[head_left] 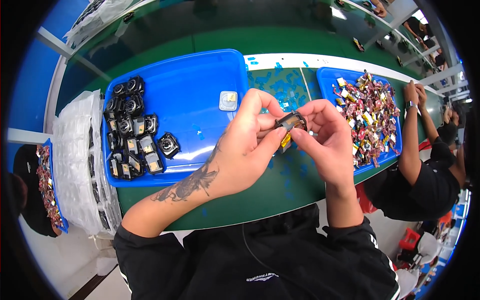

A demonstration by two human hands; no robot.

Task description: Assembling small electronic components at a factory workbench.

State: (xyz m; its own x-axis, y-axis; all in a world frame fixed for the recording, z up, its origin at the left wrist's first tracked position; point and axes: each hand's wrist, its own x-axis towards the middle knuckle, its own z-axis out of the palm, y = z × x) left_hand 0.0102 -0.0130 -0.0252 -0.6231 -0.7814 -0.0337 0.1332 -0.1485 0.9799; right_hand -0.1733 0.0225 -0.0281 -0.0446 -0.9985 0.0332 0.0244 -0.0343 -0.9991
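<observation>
Between my two hands, above the green table, is a black watch case [291, 121] with a yellow strip [286, 140] hanging below it. My left hand [257, 135] pinches its left side with thumb and fingers. From the right, my right hand [325, 140] grips the other side, thumb and fingertips pressed to it. To the left stands a blue tray [180, 70] with several black watch cases [132, 145] crowded along its left side, and a small clear square piece [228, 100] near its right side. A second blue tray [325, 76] on the right is heaped with small pink, white and yellow parts [367, 120].
Blue film scraps [280, 85] litter the table between the trays. A white ledge [290, 61] runs behind them, with a dark green belt [225, 35] beyond. Stacked clear plastic trays [75, 150] stand at the left. A co-worker's arms [412, 135] reach in beside the right tray.
</observation>
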